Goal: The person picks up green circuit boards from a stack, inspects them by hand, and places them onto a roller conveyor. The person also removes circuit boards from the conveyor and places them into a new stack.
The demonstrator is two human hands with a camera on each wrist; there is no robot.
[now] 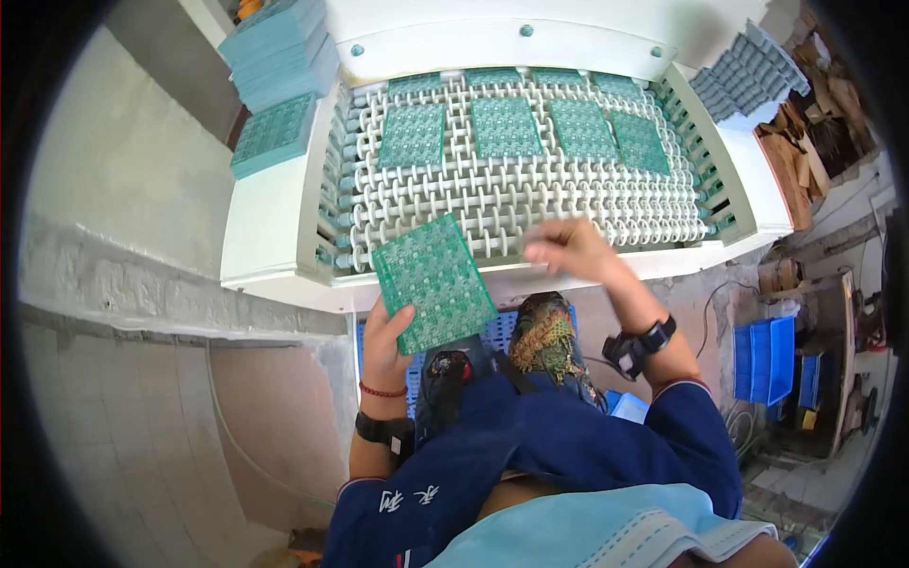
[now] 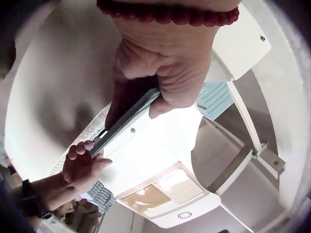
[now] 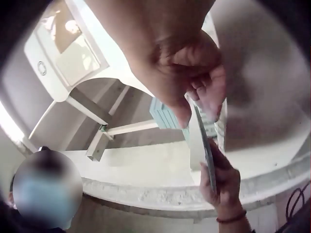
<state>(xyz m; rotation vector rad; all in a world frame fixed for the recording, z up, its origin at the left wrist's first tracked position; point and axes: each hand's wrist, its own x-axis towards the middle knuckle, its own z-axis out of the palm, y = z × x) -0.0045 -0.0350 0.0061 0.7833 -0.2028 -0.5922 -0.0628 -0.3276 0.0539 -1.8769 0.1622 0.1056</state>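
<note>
Place: factory workshop | roller conveyor [image 1: 530, 210] | stacked circuit boards [image 1: 282, 68] | blue bins [image 1: 763, 360]

Navy shirt [image 1: 606, 435] (white lettering [image 1: 409, 499]), red beaded bracelet [image 2: 175, 15]

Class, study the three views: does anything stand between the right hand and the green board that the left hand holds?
Nothing visible does. In the head view, the gap between the right hand and the green board in the left hand holds no object; the white rollers lie beyond it, not in the way.

Board [image 2: 125, 120] (edge-on) in the left hand [image 2: 163, 68], right hand [image 2: 82, 169] near its far end.
</note>
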